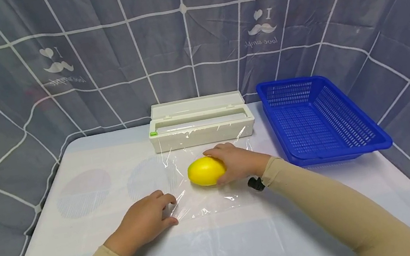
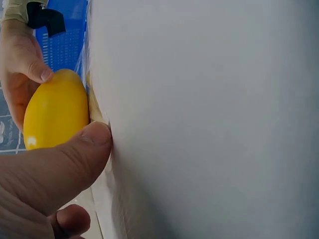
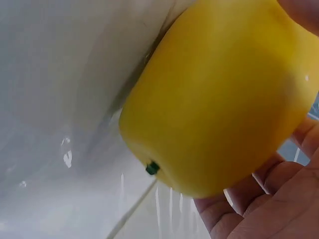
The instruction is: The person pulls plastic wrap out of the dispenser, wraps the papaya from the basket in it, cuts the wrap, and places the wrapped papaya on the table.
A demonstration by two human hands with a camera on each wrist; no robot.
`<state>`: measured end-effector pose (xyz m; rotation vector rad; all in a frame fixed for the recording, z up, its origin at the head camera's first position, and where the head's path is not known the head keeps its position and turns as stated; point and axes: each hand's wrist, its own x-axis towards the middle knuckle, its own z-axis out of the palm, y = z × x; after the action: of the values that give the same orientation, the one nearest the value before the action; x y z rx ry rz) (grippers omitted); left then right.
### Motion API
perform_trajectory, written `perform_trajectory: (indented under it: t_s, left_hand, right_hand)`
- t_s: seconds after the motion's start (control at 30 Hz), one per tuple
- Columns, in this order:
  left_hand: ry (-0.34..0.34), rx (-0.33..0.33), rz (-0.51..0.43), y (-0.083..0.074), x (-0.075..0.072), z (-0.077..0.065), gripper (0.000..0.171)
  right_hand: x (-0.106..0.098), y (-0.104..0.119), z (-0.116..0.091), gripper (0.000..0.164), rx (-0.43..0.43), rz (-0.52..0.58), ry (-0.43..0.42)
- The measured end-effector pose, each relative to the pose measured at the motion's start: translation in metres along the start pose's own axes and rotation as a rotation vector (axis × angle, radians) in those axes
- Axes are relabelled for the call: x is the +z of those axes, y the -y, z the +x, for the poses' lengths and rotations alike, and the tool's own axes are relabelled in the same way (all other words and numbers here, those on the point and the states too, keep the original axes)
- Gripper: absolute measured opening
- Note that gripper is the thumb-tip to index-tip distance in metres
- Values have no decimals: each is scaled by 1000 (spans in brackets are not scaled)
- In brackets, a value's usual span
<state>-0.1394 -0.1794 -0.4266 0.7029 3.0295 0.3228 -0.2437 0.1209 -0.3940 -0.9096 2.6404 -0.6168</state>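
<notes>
A glossy yellow melon [image 1: 206, 171], oval with a small green stem end [image 3: 152, 168], lies on a sheet of clear plastic wrap [image 1: 204, 202]. My right hand [image 1: 236, 162] grips the melon's right end, thumb on the near side and fingers on the far side. At the wrap's left edge, my left hand [image 1: 144, 220] rests low by the table with its thumb and bent fingers apart. The left wrist view shows the left thumb [image 2: 82, 154] in front of the melon, nothing held between thumb and fingers.
Behind the wrap stands a white cling-film dispenser [image 1: 203, 135] with its lid raised and a green slider at its left end. A blue plastic basket [image 1: 338, 154] sits at the back right. Grey checked curtain [image 1: 159, 41] surrounds the white-covered table [image 1: 224, 250].
</notes>
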Motion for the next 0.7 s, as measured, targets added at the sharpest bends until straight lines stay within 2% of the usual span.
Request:
perform_trajectory:
  t_s: [0.13,0.27,0.33,0.43,0.57,0.7]
  left_hand:
    - [9,87,2,5,-2,-1,30]
    - [53,161,-47,12,-4,-2,23]
    - [75,189,-65,14,-5,-2,23]
    - [103,215,-81,17,-6,-3,22]
    - [115,229,-94,19,-7,-4,18]
    - [110,235,-105,21,-5,-2,14]
  right_hand:
    - [-5,-2,-9,94,-3,-14,-31]
    - [-12,-5,-23,93,19,-10,-76]
    - [-15,-7,-34,85,42,-4,-106]
    - [-16,-12,-52,61,29,-38,-130]
    - [-13,-23,-77,30,-43,-124,-54]
    - [-3,-35,-96,22,-85,-192,59]
